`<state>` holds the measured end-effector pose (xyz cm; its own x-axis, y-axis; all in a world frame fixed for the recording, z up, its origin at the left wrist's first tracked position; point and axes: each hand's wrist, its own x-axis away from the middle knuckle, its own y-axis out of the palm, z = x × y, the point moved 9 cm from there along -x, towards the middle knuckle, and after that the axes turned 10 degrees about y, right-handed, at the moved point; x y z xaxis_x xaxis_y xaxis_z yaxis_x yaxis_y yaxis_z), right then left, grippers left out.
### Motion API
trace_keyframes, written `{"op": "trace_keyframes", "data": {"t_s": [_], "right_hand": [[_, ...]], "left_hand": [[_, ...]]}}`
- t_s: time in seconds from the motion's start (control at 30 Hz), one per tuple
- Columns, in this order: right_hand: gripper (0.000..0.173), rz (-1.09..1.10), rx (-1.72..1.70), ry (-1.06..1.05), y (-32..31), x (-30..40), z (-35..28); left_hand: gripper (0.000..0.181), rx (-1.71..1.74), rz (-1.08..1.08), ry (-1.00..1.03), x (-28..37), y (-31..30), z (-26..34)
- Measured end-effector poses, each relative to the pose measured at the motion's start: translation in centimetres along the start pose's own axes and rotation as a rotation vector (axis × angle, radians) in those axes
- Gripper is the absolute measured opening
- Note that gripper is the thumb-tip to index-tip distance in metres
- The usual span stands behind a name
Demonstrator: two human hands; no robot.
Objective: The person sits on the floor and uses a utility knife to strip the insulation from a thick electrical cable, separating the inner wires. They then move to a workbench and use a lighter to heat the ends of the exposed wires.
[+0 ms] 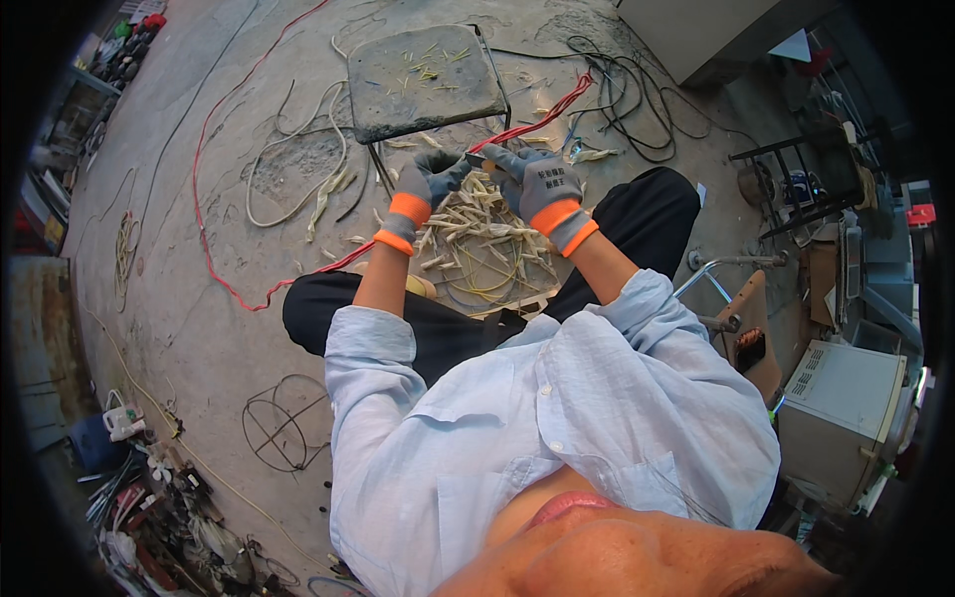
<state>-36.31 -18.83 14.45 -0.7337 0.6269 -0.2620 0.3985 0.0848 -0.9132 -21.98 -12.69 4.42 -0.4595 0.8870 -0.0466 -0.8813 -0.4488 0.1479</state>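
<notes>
My left hand (pixel 440 177), in a grey glove with an orange cuff, is closed around red cable by the near edge of a low stool. My right hand (pixel 533 179), gloved alike, grips a small tool with a dark blade, perhaps a knife (pixel 477 160), against the cable. The red cable bundle (pixel 552 113) runs from between my hands up to the right; another stretch passes below my left wrist and loops across the floor. Below my hands lies a heap of pale stripped cable sheathing (pixel 485 224) with thin yellow wires (pixel 489 276).
The worn stool (pixel 425 78) ahead bears small yellow-green scraps. Black cable (pixel 627 104) lies coiled beyond it to the right, a pale cable (pixel 257 201) to the left. A round wire frame (pixel 287 423) lies lower left. A metal-framed chair (pixel 746 321) and white appliance (pixel 847 388) stand right.
</notes>
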Motion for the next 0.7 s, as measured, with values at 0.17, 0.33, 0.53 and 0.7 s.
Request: {"op": "trace_keyframes", "data": {"t_s": [0.17,0.33,0.53,0.7], "right_hand": [[0.028,-0.278,-0.365,0.319,3.4,-0.6,2.9],[0.036,-0.338,-0.626,0.332,4.1,-2.3,4.4],[0.043,-0.590,-0.574,0.589,4.9,-1.1,5.9],[0.038,-0.512,-1.330,0.883,8.2,0.0,6.9]], "left_hand": [[0.015,-0.009,-0.039,-0.040,0.5,0.5,0.2],[0.017,-0.157,-0.020,-0.110,0.9,0.8,-0.5],[0.018,-0.268,-0.031,0.023,1.0,1.2,1.1],[0.021,-0.591,-0.045,0.147,0.9,2.1,4.0]]}}
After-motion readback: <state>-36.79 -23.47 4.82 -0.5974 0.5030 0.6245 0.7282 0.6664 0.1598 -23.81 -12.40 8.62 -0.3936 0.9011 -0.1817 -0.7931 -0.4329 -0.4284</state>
